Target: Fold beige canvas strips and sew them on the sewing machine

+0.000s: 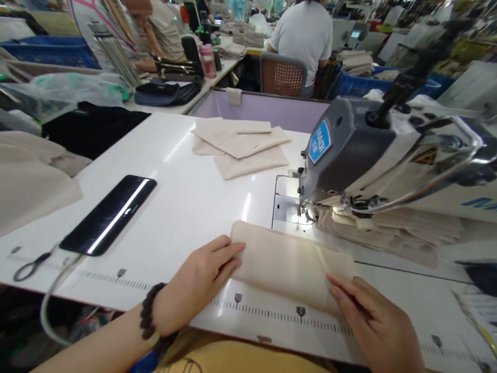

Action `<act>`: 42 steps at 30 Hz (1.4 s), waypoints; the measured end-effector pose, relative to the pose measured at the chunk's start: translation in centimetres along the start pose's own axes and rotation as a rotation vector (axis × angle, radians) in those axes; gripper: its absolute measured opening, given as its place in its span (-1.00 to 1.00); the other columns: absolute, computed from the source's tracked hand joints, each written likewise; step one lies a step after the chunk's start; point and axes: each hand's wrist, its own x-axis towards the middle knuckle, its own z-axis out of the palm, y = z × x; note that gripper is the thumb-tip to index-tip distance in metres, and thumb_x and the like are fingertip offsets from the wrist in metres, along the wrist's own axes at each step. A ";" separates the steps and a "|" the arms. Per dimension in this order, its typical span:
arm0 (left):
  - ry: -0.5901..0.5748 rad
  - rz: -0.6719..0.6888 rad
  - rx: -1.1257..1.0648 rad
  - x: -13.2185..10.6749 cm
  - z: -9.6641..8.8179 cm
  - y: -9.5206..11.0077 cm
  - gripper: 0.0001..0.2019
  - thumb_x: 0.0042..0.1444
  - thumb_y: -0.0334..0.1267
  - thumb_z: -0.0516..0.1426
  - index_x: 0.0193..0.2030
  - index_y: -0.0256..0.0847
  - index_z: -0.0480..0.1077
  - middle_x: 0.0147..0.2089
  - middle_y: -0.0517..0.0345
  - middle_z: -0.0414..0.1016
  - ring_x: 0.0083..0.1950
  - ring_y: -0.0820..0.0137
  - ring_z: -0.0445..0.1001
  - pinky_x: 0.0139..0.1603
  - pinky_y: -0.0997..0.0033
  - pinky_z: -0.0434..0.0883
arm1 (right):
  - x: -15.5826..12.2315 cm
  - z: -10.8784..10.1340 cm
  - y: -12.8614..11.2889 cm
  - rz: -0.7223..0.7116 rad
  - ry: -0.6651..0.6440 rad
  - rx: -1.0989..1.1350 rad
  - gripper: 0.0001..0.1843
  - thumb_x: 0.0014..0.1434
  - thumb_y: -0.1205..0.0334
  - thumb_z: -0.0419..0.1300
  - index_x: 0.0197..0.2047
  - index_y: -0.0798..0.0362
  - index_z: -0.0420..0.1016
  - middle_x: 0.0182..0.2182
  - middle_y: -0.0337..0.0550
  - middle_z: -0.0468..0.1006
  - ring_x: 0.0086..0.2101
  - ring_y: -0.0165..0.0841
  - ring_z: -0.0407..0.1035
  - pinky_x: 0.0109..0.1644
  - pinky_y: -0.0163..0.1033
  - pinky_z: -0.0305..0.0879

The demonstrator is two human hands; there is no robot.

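A folded beige fabric piece (279,261) lies in front of the sewing machine (349,150), held at both ends. My left hand (198,282) pinches its left edge between thumb and fingers. At the other end, my right hand (373,316) grips the right part, near a folded edge. The needle area and metal plate (286,207) are just beyond the fabric. More beige pieces (240,142) lie loosely overlapped farther back on the white table (186,202).
A black phone (111,215) with a cable lies at left, small scissors (33,265) beside it. Stacked beige pieces (388,233) sit under the machine arm. Ruler marks run along the front edge. A person in a white shirt (303,36) sits ahead.
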 end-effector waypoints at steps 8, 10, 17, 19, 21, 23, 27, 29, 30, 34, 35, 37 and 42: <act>-0.058 -0.084 0.017 0.6 -0.1 0.9 -0.79 0.20 -0.36 -0.01 -0.06 -0.21 0.35 -0.26 0.14 0.36 -0.32 0.43 0.41 -0.29 0.41 0.39 | -0.2 0.4 0.5 -0.135 0.012 -0.235 -0.71 0.25 0.13 -0.01 -0.13 0.07 0.45 -0.35 -0.19 0.53 -0.36 -0.45 0.47 -0.28 -0.47 0.32; -0.077 -0.110 0.006 0.7 -0.4 1.1 -0.80 0.19 -0.37 -0.01 -0.08 -0.20 0.35 -0.27 0.15 0.35 -0.32 0.43 0.40 -0.29 0.41 0.39 | -0.1 0.5 0.6 -0.162 0.003 -0.277 -0.68 0.26 0.12 -0.03 -0.09 0.09 0.43 -0.34 -0.17 0.53 -0.35 -0.44 0.47 -0.30 -0.46 0.32; -0.133 -0.183 -0.013 0.8 -0.9 1.4 -0.85 0.18 -0.38 -0.02 -0.19 -0.20 0.35 -0.26 0.15 0.32 -0.32 0.46 0.38 -0.26 0.46 0.37 | 0.5 0.7 0.8 -0.196 -0.031 -0.298 -0.65 0.28 0.11 -0.06 -0.11 0.12 0.45 -0.39 -0.17 0.52 -0.40 -0.46 0.46 -0.33 -0.48 0.31; -0.150 -0.192 -0.021 0.8 -0.9 1.4 -0.86 0.18 -0.37 -0.02 -0.21 -0.20 0.35 -0.25 0.14 0.32 -0.30 0.46 0.38 -0.24 0.46 0.37 | 0.6 0.8 0.7 -0.193 -0.034 -0.286 -0.66 0.27 0.11 -0.05 -0.12 0.11 0.45 -0.41 -0.18 0.52 -0.41 -0.46 0.46 -0.32 -0.49 0.31; -0.161 -0.202 -0.025 0.8 -1.0 1.4 -0.87 0.18 -0.37 -0.02 -0.21 -0.20 0.34 -0.24 0.14 0.31 -0.30 0.46 0.38 -0.24 0.46 0.37 | 0.7 0.9 0.6 -0.192 -0.037 -0.284 -0.66 0.26 0.11 -0.04 -0.11 0.11 0.46 -0.42 -0.19 0.52 -0.42 -0.46 0.46 -0.33 -0.49 0.31; -0.165 -0.209 -0.024 0.8 -1.0 1.4 -0.87 0.18 -0.37 -0.01 -0.21 -0.20 0.34 -0.25 0.14 0.31 -0.31 0.46 0.38 -0.25 0.46 0.37 | 0.7 0.9 0.6 -0.189 -0.039 -0.292 -0.65 0.26 0.10 -0.04 -0.10 0.11 0.46 -0.42 -0.19 0.52 -0.43 -0.46 0.46 -0.35 -0.48 0.32; -0.160 -0.215 -0.008 0.9 -1.0 1.4 -0.84 0.18 -0.38 -0.01 -0.13 -0.21 0.33 -0.26 0.15 0.31 -0.32 0.46 0.38 -0.26 0.45 0.37 | 0.7 0.9 0.8 -0.176 -0.032 -0.312 -0.65 0.26 0.09 -0.03 -0.11 0.10 0.46 -0.38 -0.19 0.54 -0.40 -0.45 0.47 -0.34 -0.48 0.32; -0.159 -0.217 0.003 1.1 -1.0 1.5 -0.83 0.18 -0.38 0.00 -0.11 -0.22 0.33 -0.26 0.15 0.31 -0.32 0.45 0.38 -0.27 0.43 0.37 | 0.6 0.8 0.9 -0.171 -0.045 -0.319 -0.66 0.26 0.10 -0.03 -0.10 0.08 0.46 -0.38 -0.19 0.55 -0.39 -0.45 0.47 -0.34 -0.49 0.33; -0.159 -0.219 0.006 1.1 -1.0 1.5 -0.83 0.18 -0.38 0.00 -0.12 -0.22 0.34 -0.27 0.15 0.31 -0.32 0.45 0.38 -0.27 0.43 0.37 | 0.6 0.8 0.9 -0.170 -0.052 -0.322 -0.67 0.26 0.10 -0.03 -0.10 0.08 0.46 -0.37 -0.20 0.55 -0.39 -0.45 0.47 -0.34 -0.49 0.33; -0.161 -0.222 0.019 1.4 -1.1 1.6 -0.85 0.17 -0.38 0.00 -0.16 -0.23 0.35 -0.29 0.15 0.31 -0.34 0.45 0.38 -0.28 0.44 0.38 | 0.7 0.7 0.9 -0.179 -0.062 -0.325 -0.65 0.26 0.09 -0.04 -0.08 0.08 0.45 -0.37 -0.19 0.55 -0.40 -0.44 0.47 -0.35 -0.49 0.33; -0.161 -0.222 0.026 1.4 -1.1 1.6 -0.84 0.17 -0.38 0.00 -0.16 -0.23 0.36 -0.29 0.15 0.31 -0.34 0.45 0.38 -0.28 0.43 0.38 | 0.8 0.7 0.8 -0.181 -0.065 -0.320 -0.65 0.26 0.09 -0.04 -0.08 0.08 0.45 -0.37 -0.18 0.55 -0.40 -0.44 0.47 -0.35 -0.48 0.33; -0.159 -0.219 0.043 1.5 -1.1 1.5 -0.83 0.17 -0.37 0.00 -0.14 -0.23 0.36 -0.29 0.15 0.32 -0.35 0.44 0.39 -0.30 0.42 0.39 | 0.9 0.7 0.7 -0.175 -0.070 -0.304 -0.66 0.26 0.10 -0.03 -0.09 0.10 0.45 -0.38 -0.17 0.54 -0.40 -0.43 0.47 -0.34 -0.48 0.33; -0.116 -0.188 0.050 1.1 -0.7 1.0 -0.79 0.18 -0.32 -0.03 -0.11 -0.21 0.36 -0.27 0.14 0.35 -0.35 0.44 0.42 -0.30 0.44 0.40 | 1.1 0.9 0.2 -0.135 -0.066 -0.252 -0.69 0.25 0.15 -0.01 -0.10 0.10 0.45 -0.40 -0.17 0.53 -0.40 -0.43 0.47 -0.33 -0.45 0.33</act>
